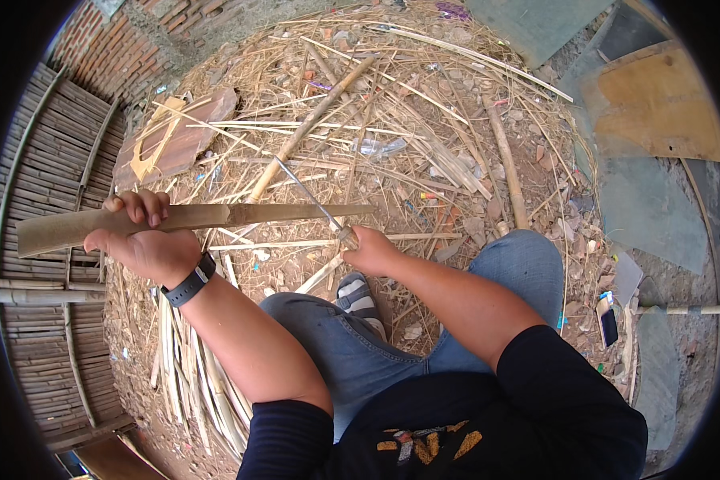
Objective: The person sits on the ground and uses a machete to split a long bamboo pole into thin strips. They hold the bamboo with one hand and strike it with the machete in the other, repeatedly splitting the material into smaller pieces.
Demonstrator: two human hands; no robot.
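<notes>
My left hand (148, 248) is wrapped around a long split bamboo piece (56, 230), its thumb below and its fingers over the upper edge. The piece lies nearly level, broad at the left and narrowing to a tip at the right. A knife (308, 194) is in my right hand (372, 252), closed round the handle. Its thin blade, seen almost edge-on, slants up to the left and crosses the bamboo's narrower part. Whether blade and bamboo touch, I cannot tell.
Several split bamboo strips (208, 384) lie by my left leg. Bamboo poles (308, 128) and shavings litter the ground ahead. A bamboo-slat wall (36, 184) stands at left, a brick wall (108, 44) far left. Grey sheets (652, 208) and a phone (607, 320) lie at right.
</notes>
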